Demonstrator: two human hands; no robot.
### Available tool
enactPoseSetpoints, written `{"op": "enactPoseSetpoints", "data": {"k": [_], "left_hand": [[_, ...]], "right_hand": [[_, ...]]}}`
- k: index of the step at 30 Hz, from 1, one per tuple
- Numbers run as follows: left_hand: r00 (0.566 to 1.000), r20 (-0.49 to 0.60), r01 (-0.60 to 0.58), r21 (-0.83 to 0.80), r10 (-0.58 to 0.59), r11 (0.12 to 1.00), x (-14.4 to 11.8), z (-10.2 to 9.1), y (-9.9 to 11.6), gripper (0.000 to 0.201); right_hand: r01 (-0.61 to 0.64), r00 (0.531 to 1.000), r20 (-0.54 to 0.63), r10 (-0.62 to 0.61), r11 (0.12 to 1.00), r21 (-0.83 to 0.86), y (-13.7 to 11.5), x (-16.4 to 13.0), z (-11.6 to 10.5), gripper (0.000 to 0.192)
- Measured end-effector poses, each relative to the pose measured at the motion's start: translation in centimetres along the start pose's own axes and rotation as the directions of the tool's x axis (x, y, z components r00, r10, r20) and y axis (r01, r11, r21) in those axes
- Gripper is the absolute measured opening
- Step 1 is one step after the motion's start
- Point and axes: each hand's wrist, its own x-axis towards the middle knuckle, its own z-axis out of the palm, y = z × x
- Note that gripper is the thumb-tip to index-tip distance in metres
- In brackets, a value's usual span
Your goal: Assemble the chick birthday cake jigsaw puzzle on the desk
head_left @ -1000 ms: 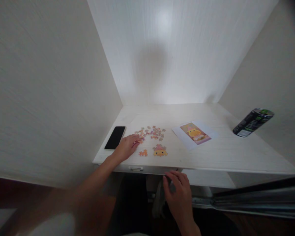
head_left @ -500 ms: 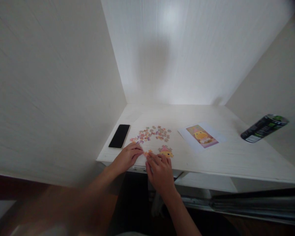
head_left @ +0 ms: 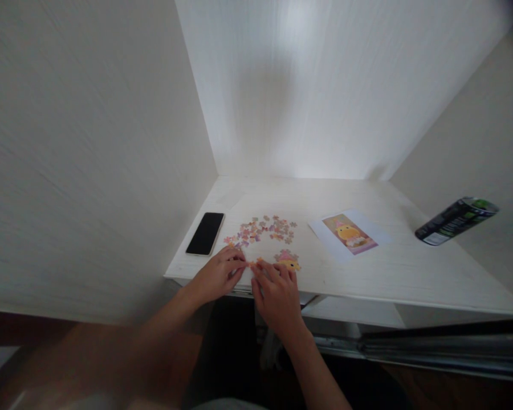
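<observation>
Near the front edge of the white desk, my left hand (head_left: 222, 273) pinches a small orange jigsaw puzzle piece (head_left: 252, 264) at its fingertips. My right hand (head_left: 279, 293) is beside it, palm down, with its bent fingertips on the same small orange pieces, partly covering them. Just beyond my right fingers lies a joined section of puzzle (head_left: 288, 259) showing a pink hat and a yellow face; its lower part is hidden by the hand. Several loose puzzle pieces (head_left: 256, 229) are scattered in an arc behind both hands.
A black-screened phone (head_left: 206, 234) lies to the left. On the right, a printed picture (head_left: 349, 234) of a yellow character rests on white paper, and a dark can (head_left: 455, 222) stands farther right. White panels enclose the desk (head_left: 393, 273) at the back and sides.
The view has shifted slightly. Both hands stay together over the orange pieces, with only small finger movements.
</observation>
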Motion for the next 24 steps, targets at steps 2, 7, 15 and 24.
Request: {"op": "enactPoseSetpoints", "data": {"k": [2,7,15,24], "left_hand": [[1.000,0.011,-0.006,0.009,0.006,1.000,-0.1,-0.1,0.2,0.023],[1.000,0.027,-0.015,0.038,0.014,0.999,-0.5,-0.2,0.7,0.025],[0.983,-0.149,0.103,-0.013,-0.104,0.995,-0.6,1.0,0.4,0.022],[0.878,-0.333,0.387,0.067,-0.345,0.920,-2.7,-1.3,-2.1,0.022]], "right_hand": [[0.004,1.000,-0.006,-0.004,1.000,-0.002,0.0,0.0,0.1,0.033],[0.027,0.999,-0.020,-0.027,1.000,-0.008,0.3,-0.1,0.3,0.032],[0.132,0.972,-0.200,-0.126,0.991,0.018,0.6,-0.7,0.2,0.028],[-0.134,0.875,-0.465,0.133,0.991,0.032,5.1,-12.4,2.0,0.025]]}}
